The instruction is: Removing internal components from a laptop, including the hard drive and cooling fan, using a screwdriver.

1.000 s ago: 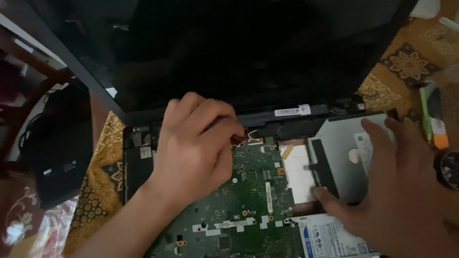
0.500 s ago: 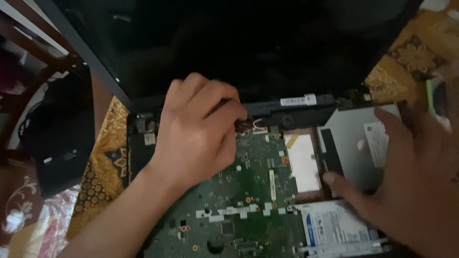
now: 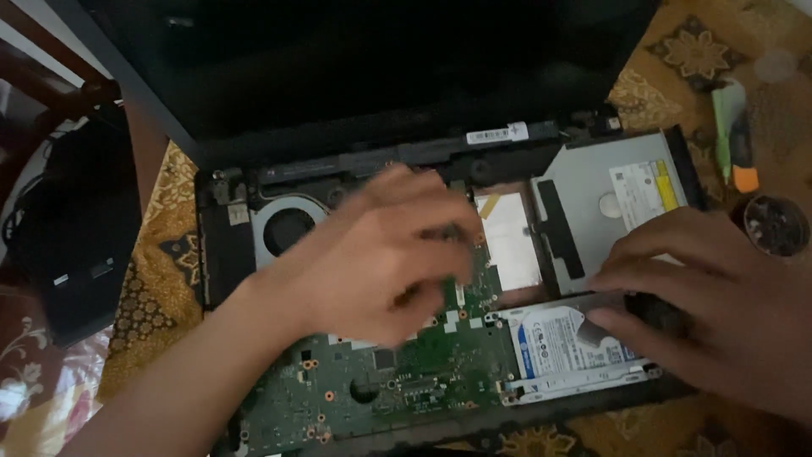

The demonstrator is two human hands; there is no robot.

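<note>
Working over the opened laptop base [image 3: 222, 254], the left hand [image 3: 381, 254] is held above the green circuit board [image 3: 397, 381], blurred, its fingers curled loosely; whether anything small is pinched between them cannot be told. The right hand [image 3: 710, 305] is laid flat, with nothing grasped, and its fingertips [image 3: 602, 320] are pressed on the hard drive [image 3: 567, 347], which is seated just right of the board at the near edge of the base. The silver optical drive [image 3: 626, 190] is seated behind the hard drive, and the round fan [image 3: 288, 227] is set at the board's far left corner, below the dark screen [image 3: 355, 68]. For such work, the base is best steadied by the flat hand while force is kept off the board's components; connectors near the board's far edge are better gripped by the plug than by the wires, and pulled straight. The small cup of parts [image 3: 776, 224], right of the optical drive, is best kept clear of the wrist
</note>
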